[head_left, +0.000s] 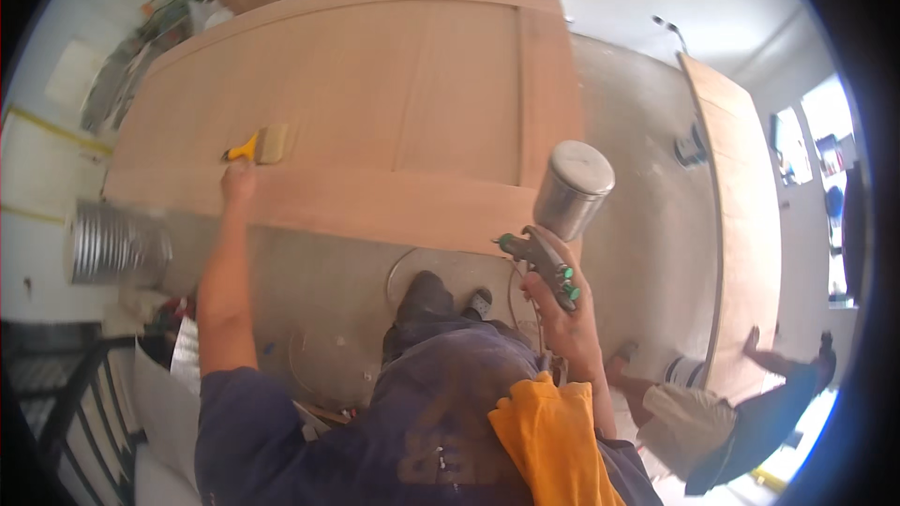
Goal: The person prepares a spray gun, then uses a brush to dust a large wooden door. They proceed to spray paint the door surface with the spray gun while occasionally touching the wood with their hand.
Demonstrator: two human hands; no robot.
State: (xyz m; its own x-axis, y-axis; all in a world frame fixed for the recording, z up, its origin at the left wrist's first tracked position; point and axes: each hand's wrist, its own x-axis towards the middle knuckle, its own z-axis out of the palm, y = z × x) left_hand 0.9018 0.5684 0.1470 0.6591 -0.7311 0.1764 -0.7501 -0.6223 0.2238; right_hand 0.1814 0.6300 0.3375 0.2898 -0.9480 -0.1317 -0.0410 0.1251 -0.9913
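Before me a large bare-wood door panel [450, 84] lies flat, with a raised frame along its edges. My left hand [239, 178] is closed on the handle end of a wide paintbrush [258, 146], yellow-handled with pale bristles, over the panel's near left part. Wrapped round a spray gun [539, 258] with green fittings is my right hand [562, 295], just off the panel's near right corner. A silver metal cup [574, 189] tops the gun. A thin hose runs down from its grip.
To the right stands another wood panel [736, 225], with a person [750, 412] touching its near end. Buckets [689, 148] sit beneath it. A ribbed metal drum [122, 244] and a black railing [94, 394] are at left. An orange cloth [553, 440] hangs at my right side.
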